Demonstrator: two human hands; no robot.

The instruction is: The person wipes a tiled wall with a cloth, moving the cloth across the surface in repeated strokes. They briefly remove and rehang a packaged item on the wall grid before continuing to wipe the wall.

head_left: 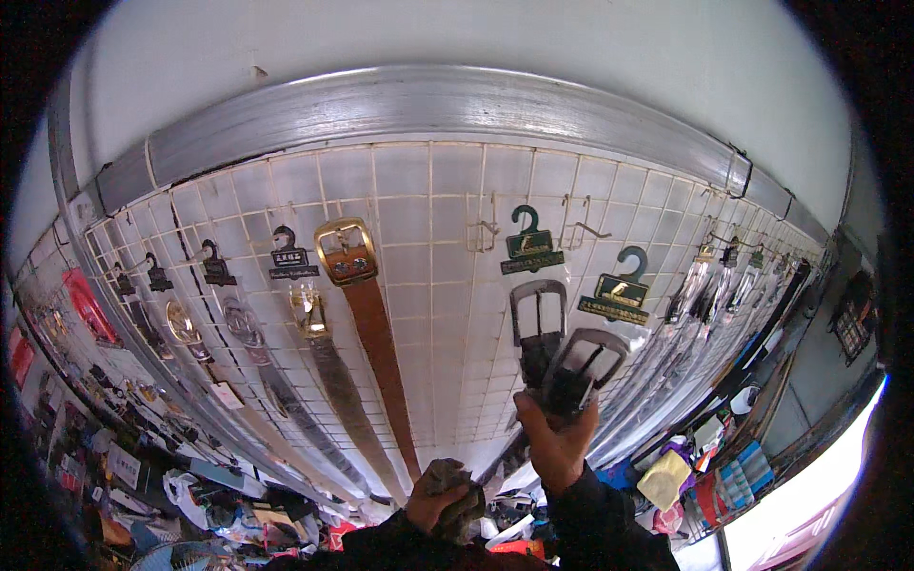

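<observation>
My right grip point(560, 440), lower centre-right — belt point(568, 390) pinched below its buckle point(592, 356), best kept steady; my left grip point(430, 502) — crumpled cloth point(463, 514), bunched.

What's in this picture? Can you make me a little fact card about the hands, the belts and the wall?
Left hand: holds a crumpled greyish cloth
Right hand: grips a black belt just below its grey buckle
Close by: a second dark belt; I can't tell if it's held too
Wall: white wire grid under a silvery metal bar
Hanging left of centre: a brown belt with a gold-coloured buckle
</observation>
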